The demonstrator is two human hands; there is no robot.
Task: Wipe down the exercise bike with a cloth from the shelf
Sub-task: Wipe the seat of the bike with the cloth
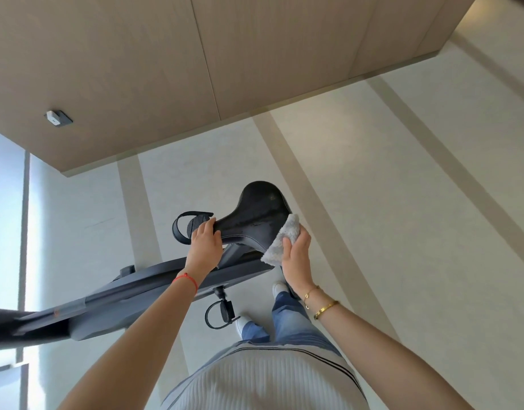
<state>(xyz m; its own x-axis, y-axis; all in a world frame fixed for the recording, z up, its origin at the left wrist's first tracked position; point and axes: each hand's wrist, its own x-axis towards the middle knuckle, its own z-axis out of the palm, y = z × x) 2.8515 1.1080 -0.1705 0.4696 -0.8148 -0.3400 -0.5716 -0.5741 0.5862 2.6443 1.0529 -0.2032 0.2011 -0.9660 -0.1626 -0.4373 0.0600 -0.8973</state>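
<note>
The exercise bike's black saddle (256, 214) stands in the middle of the head view, with damp streaks on its top. My left hand (204, 245) grips the saddle's narrow nose. My right hand (296, 255) holds a fluffy grey cloth (281, 241) pressed against the saddle's right side edge. The bike's dark grey frame (121, 294) runs from under the saddle down to the lower left. One black pedal with a strap (186, 229) shows beyond my left hand, and the other pedal (221, 313) hangs below the frame near my feet.
A wood-panelled wall (195, 69) rises behind the bike, with a small white and grey device (58, 117) mounted on it. Pale floor with beige stripes (402, 202) spreads to the right. A window (6, 217) fills the left edge. My white shoes (280, 288) stand beside the frame.
</note>
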